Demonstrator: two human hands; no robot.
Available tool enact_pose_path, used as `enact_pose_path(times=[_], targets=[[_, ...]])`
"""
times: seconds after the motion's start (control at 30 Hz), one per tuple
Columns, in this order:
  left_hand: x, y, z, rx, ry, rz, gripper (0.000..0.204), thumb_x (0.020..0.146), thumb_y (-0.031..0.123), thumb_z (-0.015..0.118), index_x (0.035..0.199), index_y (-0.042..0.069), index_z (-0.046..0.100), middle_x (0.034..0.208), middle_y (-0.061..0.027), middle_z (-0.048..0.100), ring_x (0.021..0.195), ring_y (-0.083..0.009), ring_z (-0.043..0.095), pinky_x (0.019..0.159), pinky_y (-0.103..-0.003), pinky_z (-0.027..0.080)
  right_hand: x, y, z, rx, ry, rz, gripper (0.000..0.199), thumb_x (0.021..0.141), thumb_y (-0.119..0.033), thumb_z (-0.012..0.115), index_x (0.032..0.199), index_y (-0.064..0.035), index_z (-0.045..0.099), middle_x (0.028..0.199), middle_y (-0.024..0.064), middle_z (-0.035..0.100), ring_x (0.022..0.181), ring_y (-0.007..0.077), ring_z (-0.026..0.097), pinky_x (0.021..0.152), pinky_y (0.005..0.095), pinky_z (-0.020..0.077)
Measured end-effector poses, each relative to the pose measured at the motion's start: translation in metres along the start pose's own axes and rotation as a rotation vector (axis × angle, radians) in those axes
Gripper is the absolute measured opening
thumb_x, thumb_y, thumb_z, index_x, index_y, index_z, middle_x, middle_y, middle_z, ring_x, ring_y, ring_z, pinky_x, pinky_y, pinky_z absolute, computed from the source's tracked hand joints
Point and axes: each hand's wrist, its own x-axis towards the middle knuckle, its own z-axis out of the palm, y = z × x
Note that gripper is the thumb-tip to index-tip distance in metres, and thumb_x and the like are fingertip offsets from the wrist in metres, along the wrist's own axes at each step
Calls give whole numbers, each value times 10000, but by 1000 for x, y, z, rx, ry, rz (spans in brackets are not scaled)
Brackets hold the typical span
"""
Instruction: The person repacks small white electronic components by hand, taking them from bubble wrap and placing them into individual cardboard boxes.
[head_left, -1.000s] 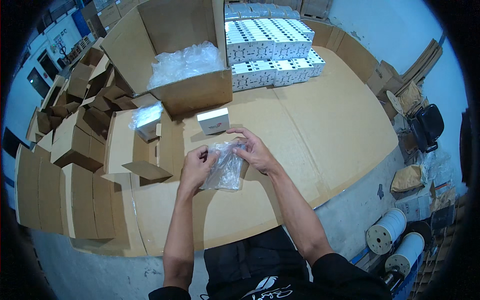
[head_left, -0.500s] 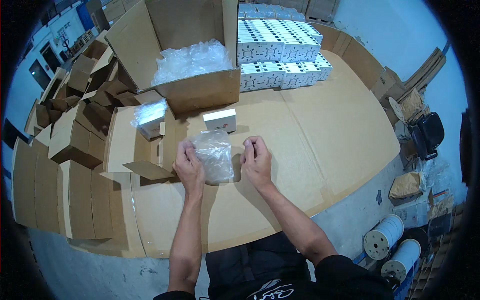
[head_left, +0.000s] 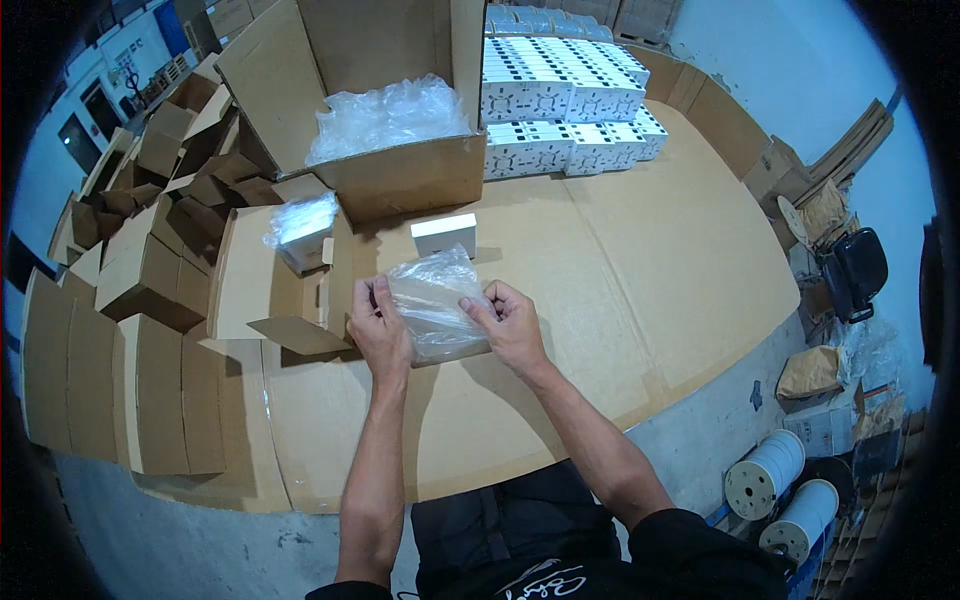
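The clear plastic bag (head_left: 435,310) hangs between the two hands over the counter (head_left: 580,350), its top corner just in front of the small white box (head_left: 444,235). The left hand (head_left: 381,325) is closed in a pinch on the bag's left edge; the right hand (head_left: 512,328) pinches its upper right side, thumb on the near face and fingers curled behind. The film looks very light, limp and slick, apt to cling to itself and crease rather than break, though a hard tug could stretch or split it; opposite edges, pinched between thumb and fingertips where they are now, seem the best hold. Glare and wrinkles make it hard to tell where the mouth lies, or whether the layers are parted. Most fingertips are hidden behind film or knuckles, and beyond the left hand, the large carton's (head_left: 400,180) front wall hides the base of the plastic heap (head_left: 390,120).
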Motion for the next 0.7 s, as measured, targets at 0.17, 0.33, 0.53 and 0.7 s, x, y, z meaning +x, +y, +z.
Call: enact_pose_path(times=[0.17,0.33,0.53,0.7], targets=[[0,-3,-1,-104,-42,-68,321,1079,283,538,941,-3,584,732,-33,567,682,-117,509,641,-311,464,0,1,-7,178,70,121,277,985,-236,714,829,-62,566,676,-72,482,618,43,407,548,247,364],[2,-8,1,-280,-169,16,319,1084,311,541,946,25,581,809,31,531,751,-60,479,676,-238,426,5,-20,-5,373,109,125,219,1011,-242,675,940,-35,657,776,-37,600,671,52,514,604,230,424],[-4,8,5,-395,-182,-99,314,1061,310,587,951,16,583,778,15,560,695,-64,499,613,-253,448,6,-13,-22,220,-112,249,218,1038,-211,628,1122,-12,655,906,-11,671,818,50,599,724,245,502],[-18,-3,13,-246,-329,-155,336,1060,313,585,915,11,567,734,-11,549,681,-86,507,608,-281,459,2,-17,-8,152,52,115,187,1053,-195,602,1073,-23,674,847,-19,660,770,45,588,675,237,492]])
